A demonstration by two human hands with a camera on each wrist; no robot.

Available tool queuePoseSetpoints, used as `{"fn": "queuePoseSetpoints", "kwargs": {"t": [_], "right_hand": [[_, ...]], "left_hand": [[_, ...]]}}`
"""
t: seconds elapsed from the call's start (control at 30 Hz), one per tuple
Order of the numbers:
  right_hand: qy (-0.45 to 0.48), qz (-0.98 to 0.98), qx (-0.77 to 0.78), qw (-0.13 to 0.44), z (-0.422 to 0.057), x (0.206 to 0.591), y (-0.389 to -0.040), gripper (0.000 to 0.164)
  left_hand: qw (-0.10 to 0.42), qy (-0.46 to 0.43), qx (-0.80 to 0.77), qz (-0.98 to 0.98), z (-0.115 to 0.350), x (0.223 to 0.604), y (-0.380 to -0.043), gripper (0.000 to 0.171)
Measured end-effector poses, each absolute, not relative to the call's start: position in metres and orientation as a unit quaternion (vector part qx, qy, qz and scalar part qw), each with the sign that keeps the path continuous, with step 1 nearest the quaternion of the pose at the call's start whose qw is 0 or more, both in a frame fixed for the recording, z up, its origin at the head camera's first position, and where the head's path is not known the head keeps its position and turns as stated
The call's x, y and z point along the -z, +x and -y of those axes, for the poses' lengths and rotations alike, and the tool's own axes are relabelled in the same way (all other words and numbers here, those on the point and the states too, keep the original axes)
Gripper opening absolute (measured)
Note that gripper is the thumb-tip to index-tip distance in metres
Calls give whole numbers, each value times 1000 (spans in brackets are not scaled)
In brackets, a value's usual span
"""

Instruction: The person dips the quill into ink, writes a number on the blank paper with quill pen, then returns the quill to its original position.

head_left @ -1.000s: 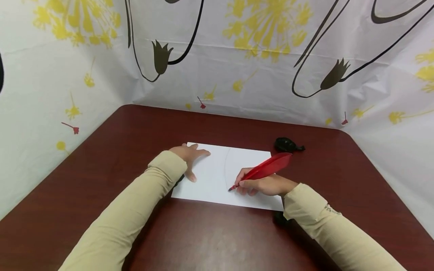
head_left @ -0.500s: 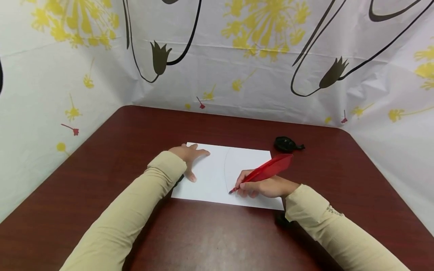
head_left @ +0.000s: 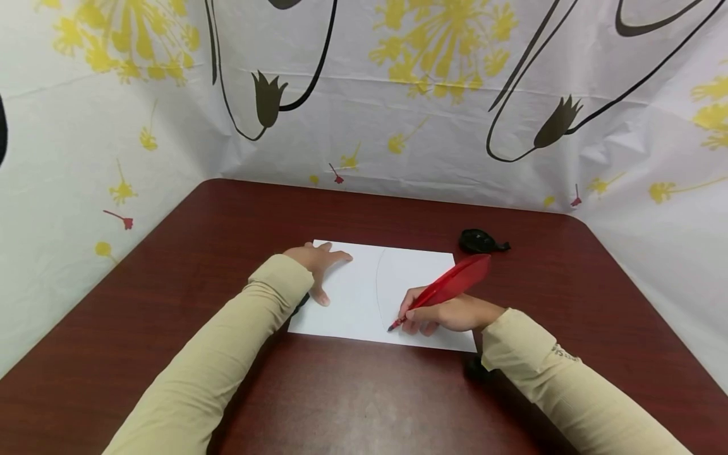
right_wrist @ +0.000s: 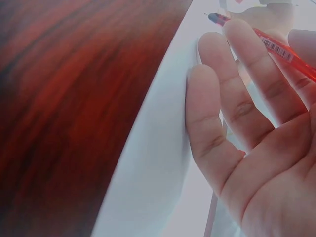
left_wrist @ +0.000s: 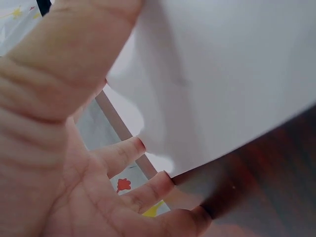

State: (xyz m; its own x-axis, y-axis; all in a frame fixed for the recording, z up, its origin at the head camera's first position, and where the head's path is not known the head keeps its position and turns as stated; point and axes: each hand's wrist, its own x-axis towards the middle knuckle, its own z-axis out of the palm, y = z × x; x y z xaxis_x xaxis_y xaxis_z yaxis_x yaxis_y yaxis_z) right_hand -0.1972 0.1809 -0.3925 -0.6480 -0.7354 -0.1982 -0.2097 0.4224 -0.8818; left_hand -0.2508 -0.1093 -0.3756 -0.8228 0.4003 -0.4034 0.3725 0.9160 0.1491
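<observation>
A white sheet of paper (head_left: 341, 319) lies on the table, with a thin curved line (head_left: 376, 284) running down it from near its far edge. My right hand (head_left: 446, 313) pinches a red feather pen (head_left: 455, 281) between thumb and fingers, its dark tip low on the sheet near the close edge. The pen's slim red barrel (right_wrist: 276, 48) bears a barcode label in the right wrist view. My left hand (head_left: 316, 264) rests with fingers spread over the paper's left side. In the left wrist view, its fingertips (left_wrist: 160, 181) lie along the paper's edge.
A glossy black object with a narrow end (head_left: 480, 241) lies beyond the sheet's far right corner. The dark reddish-brown table (head_left: 364, 404) has rounded far corners. White sheeting with a yellow and brown flower print (head_left: 364, 126) hangs behind and at both sides.
My right hand has moved slightly toward me and to the right with the feather pen. The curved line reaches lower on the paper. The left hand has stayed in place.
</observation>
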Motion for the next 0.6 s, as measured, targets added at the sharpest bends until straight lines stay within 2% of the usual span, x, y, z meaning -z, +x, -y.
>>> {"fn": "queuePoseSetpoints", "kwargs": {"t": [0.6], "right_hand": [[-272, -782, 462, 318, -196, 389, -199, 14]], "left_hand": [[213, 199, -37, -956, 107, 373, -246, 98]]}}
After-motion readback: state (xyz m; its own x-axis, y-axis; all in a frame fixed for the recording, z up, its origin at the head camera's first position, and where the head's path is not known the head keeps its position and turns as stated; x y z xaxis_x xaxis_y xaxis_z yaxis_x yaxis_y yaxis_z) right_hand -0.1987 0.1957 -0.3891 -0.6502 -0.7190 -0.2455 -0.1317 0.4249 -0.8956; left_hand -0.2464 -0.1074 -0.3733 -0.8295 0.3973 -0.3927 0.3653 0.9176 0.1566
